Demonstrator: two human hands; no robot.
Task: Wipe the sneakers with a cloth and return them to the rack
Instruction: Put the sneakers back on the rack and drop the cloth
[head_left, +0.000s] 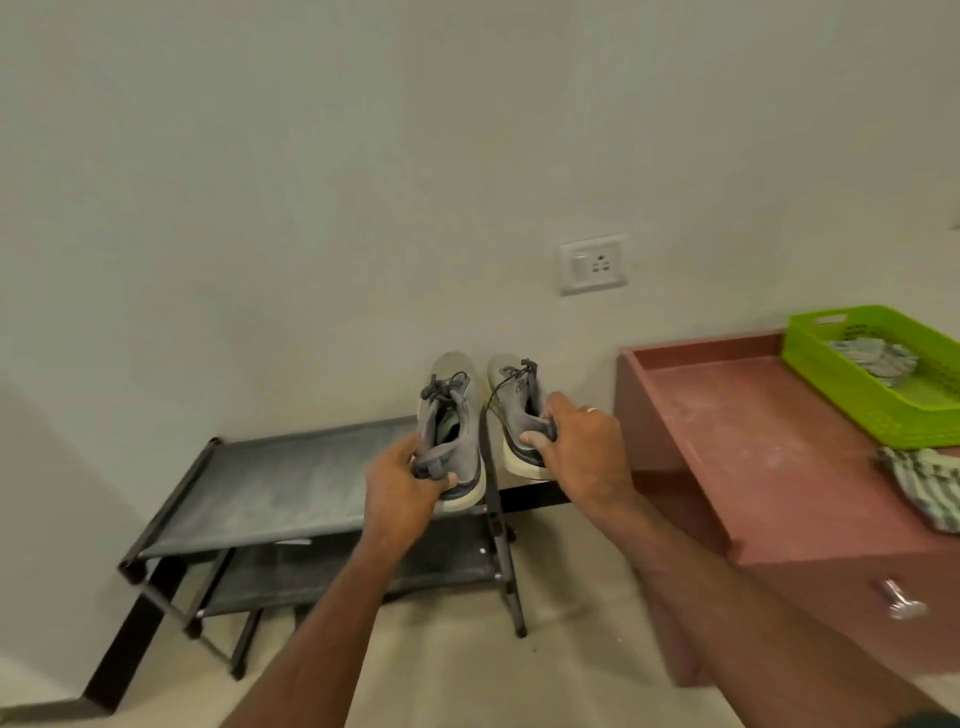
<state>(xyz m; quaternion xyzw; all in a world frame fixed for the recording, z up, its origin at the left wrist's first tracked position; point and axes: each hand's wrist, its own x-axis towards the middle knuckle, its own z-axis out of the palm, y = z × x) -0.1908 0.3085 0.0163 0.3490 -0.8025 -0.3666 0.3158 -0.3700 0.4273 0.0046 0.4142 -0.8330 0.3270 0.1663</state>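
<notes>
Two grey mesh sneakers are in hand over the right end of the shoe rack (270, 483), one per hand. Left hand (402, 486) grips the left sneaker (451, 426) at the heel collar, fingers curled round the rear edge and thumb under the pale sole. Right hand (582, 441) pinches the right sneaker (514, 405) at its heel collar, thumb pressed inside the opening. Toes of both point away toward the wall; heels sit in the grips, so most of each shoe projects beyond the fingers. Whether the soles touch the rack's top fabric shelf cannot be told.

Handling assessment: the shoes appear light, with soft, yielding uppers and firmer foam soles. The collar is a sound hold, though it may fold under load; laces hang loose and could snag on the rack frame.

A striped cloth (922, 483) lies on the reddish cabinet (727, 441) to the right, near a green basket (852, 384), well apart from both hands.
</notes>
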